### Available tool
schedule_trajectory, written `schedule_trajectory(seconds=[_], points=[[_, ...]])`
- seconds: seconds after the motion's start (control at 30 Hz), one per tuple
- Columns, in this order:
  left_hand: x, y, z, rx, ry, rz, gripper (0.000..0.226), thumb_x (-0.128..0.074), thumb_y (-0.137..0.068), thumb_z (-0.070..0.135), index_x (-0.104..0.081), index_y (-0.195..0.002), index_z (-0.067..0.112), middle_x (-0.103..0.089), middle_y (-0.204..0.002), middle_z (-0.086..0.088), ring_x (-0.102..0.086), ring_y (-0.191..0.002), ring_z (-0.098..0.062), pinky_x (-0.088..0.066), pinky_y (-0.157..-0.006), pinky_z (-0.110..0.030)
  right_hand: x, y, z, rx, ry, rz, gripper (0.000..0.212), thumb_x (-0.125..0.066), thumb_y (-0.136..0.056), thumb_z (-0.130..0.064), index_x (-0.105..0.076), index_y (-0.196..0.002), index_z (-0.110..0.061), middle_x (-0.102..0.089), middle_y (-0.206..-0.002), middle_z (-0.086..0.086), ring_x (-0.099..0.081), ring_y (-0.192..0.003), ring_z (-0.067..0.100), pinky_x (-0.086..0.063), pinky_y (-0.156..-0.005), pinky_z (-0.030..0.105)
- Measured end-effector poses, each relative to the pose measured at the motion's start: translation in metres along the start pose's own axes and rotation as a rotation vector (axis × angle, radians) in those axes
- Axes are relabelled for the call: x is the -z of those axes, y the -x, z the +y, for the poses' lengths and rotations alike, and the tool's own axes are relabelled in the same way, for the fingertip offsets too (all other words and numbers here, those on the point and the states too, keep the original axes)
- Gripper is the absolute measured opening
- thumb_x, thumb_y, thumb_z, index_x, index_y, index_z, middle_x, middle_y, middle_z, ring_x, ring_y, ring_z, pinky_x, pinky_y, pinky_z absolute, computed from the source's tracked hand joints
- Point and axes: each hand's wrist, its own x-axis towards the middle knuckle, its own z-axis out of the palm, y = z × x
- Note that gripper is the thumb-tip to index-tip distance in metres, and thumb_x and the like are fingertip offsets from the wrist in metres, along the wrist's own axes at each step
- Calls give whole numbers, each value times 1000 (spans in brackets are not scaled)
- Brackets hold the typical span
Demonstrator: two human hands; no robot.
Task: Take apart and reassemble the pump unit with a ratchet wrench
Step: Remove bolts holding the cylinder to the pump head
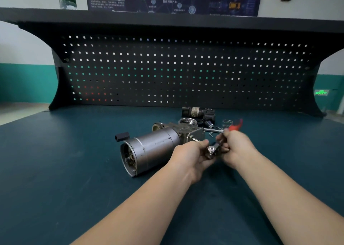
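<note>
The pump unit (154, 147), a grey metal motor cylinder with a block at its far end, lies on its side on the dark green bench top (65, 161). Just right of the block, my left hand (193, 151) grips the shiny head of the ratchet wrench (212, 149). My right hand (234, 144) is curled round the wrench's red handle (236, 126), whose blurred tip sticks out above the fist. Both hands meet over the wrench, close to the pump block.
Behind the pump lie a black valve part (199, 112), a chrome ring (187, 122), a wire spring (227, 122) and a long bolt (213, 130). A black pegboard (186, 69) closes off the back of the bench. A small black plug (122, 136) sits left of the motor.
</note>
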Motion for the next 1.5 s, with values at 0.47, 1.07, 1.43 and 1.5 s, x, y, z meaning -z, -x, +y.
schedule_trajectory(seconds=[0.47, 1.07, 1.43, 1.5], points=[[-1, 3, 2, -9, 60, -32, 15, -50, -94, 4, -57, -105, -5, -62, -85, -17, -60, -72, -24, -57, -62, -35, -6, 14, -3, 510, 226, -4, 27, -49, -98, -25, -51, -72, -19, -53, -55, -5, -43, -38, 4, -34, -39, 18], [-3, 8, 3, -2, 48, -16, 10, -49, -95, 3, -56, -92, -4, -61, -80, -17, -59, -74, -26, -52, -69, -39, -4, 17, -6, 427, 192, -43, 28, -49, -98, -23, -52, -71, -15, -53, -56, -1, -40, -33, 3, -31, -34, 17], [-2, 8, 2, -5, 70, -50, 15, -50, -95, 5, -62, -89, -2, -65, -70, -13, -64, -61, -20, -58, -61, -33, -6, 33, 0, 1110, 573, -385, 20, -50, -95, -30, -52, -75, -24, -54, -57, -11, -47, -49, 2, -40, -50, 18], [-1, 7, 2, -4, 71, -44, 16, -48, -95, 2, -61, -88, -3, -64, -68, -13, -64, -61, -21, -58, -64, -36, -6, 33, 2, 1138, 619, -365, 21, -50, -94, -31, -51, -74, -25, -54, -56, -11, -48, -49, 2, -40, -50, 21]])
